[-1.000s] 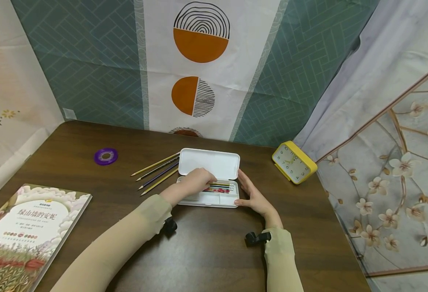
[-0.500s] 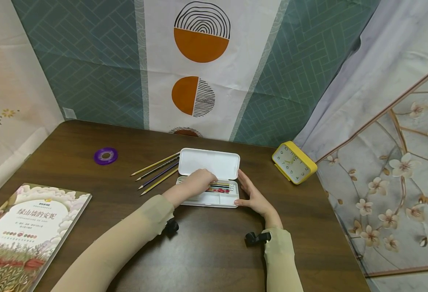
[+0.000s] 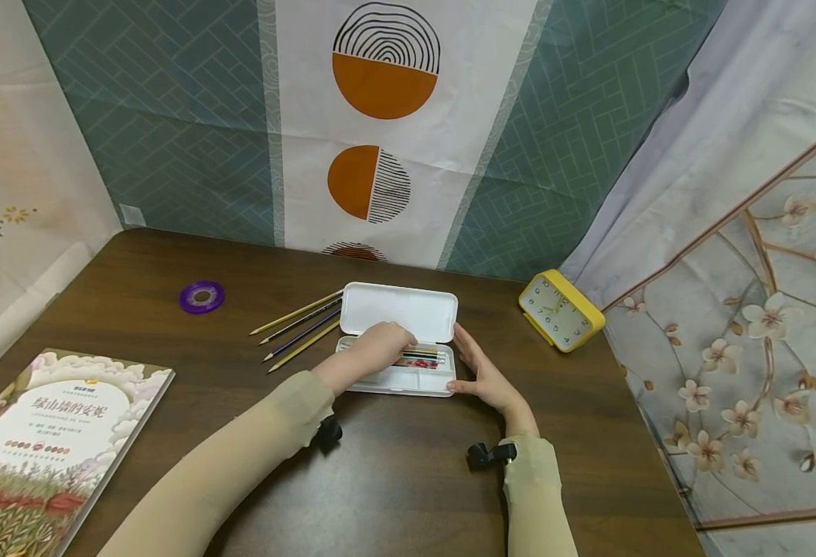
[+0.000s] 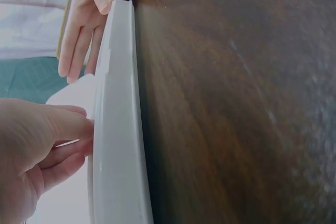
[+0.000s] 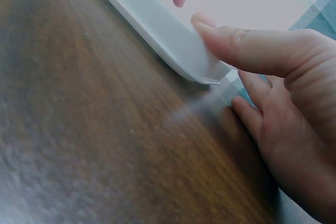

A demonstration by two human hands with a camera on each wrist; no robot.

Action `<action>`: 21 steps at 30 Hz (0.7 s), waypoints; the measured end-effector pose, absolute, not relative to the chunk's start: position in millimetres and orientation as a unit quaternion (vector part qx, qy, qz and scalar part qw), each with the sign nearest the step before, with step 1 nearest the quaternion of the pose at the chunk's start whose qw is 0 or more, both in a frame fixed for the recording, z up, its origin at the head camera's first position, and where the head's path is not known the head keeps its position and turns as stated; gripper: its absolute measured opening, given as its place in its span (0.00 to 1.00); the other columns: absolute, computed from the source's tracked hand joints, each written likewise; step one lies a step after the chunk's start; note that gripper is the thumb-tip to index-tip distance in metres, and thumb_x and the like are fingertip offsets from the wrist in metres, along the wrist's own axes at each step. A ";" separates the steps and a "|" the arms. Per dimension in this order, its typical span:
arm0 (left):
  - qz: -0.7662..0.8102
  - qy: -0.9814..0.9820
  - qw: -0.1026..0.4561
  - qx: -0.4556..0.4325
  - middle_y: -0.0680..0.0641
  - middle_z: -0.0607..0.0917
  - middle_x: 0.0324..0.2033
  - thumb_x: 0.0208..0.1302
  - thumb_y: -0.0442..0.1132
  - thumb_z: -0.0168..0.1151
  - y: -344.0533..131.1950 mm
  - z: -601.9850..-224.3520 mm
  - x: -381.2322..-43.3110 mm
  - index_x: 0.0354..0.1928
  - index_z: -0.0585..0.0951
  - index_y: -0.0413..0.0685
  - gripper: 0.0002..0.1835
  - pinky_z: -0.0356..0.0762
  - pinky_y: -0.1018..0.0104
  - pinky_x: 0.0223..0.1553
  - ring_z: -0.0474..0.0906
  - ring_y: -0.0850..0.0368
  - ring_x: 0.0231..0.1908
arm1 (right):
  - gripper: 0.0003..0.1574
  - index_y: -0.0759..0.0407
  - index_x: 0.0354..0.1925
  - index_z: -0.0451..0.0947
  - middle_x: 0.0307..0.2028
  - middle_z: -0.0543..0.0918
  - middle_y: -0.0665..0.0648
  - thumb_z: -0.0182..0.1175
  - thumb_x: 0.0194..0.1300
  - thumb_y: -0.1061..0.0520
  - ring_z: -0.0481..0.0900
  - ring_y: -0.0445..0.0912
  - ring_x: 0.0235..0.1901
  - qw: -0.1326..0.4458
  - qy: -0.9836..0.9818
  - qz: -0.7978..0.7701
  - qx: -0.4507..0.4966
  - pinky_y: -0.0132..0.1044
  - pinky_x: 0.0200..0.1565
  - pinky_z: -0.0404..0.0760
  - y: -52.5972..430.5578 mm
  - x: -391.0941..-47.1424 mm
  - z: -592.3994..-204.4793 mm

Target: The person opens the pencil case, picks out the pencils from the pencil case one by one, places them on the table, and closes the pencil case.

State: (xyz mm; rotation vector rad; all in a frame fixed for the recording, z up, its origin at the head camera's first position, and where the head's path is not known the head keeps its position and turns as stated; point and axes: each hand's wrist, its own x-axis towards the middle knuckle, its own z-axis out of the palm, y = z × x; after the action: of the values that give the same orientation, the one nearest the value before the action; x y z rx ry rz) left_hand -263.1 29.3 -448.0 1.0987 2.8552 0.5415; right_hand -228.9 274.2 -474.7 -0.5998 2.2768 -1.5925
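Observation:
A white pencil case [image 3: 408, 381] lies on the table with its lid [image 3: 401, 311] raised at the back. My left hand [image 3: 380, 346] reaches into it with bent fingers, over several pencils [image 3: 421, 354] lying in the long compartment. The case's front wall [image 4: 116, 108] hides those fingertips in the left wrist view, so whether they pinch a pencil cannot be made out. At the case's right end is my right hand [image 3: 487, 379]; its thumb [image 5: 231, 45] touches the front corner's rim while the other fingers stretch along the outside towards the lid.
Several loose pencils [image 3: 303, 337] lie slanted just left of the case. Farther left are a purple ring-shaped tape roll [image 3: 188, 300] and a book [image 3: 73, 433]. A yellow alarm clock [image 3: 561, 309] stands at the back right, near the curtain [image 3: 658, 186].
My left hand has shifted very slightly to the right inside the case. The right hand, the case and the loose pencils stay where they were.

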 end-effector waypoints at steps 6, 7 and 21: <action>0.179 0.913 0.003 0.368 0.50 0.87 0.29 0.58 0.24 0.58 27.5 -448.3 -263.4 0.36 0.87 0.43 0.12 0.76 0.62 0.32 0.71 0.61 0.27 | 0.68 0.55 0.78 0.34 0.78 0.38 0.58 0.67 0.54 0.73 0.37 0.55 0.77 0.136 0.797 -0.550 -0.211 0.62 0.73 0.42 278.7 -235.1 -491.1; 0.181 0.912 0.004 0.367 0.50 0.87 0.29 0.58 0.24 0.58 27.3 -448.1 -263.3 0.37 0.87 0.43 0.12 0.76 0.63 0.33 0.72 0.61 0.27 | 0.68 0.54 0.78 0.35 0.79 0.39 0.57 0.67 0.55 0.73 0.37 0.55 0.77 0.135 0.797 -0.549 -0.211 0.62 0.73 0.42 278.7 -234.9 -491.6; 0.185 0.918 0.021 0.350 0.50 0.86 0.27 0.63 0.25 0.55 29.3 -445.3 -263.5 0.35 0.87 0.43 0.12 0.75 0.62 0.32 0.69 0.60 0.26 | 0.67 0.52 0.78 0.36 0.79 0.40 0.55 0.68 0.56 0.68 0.38 0.54 0.77 0.133 0.793 -0.553 -0.216 0.62 0.73 0.42 277.9 -233.4 -490.2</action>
State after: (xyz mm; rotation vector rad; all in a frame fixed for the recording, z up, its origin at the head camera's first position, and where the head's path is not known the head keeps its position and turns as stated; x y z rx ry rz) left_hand -263.5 29.3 -445.3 1.0860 2.8466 0.5735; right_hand -233.4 277.9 -490.2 -0.6260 2.3015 -1.6048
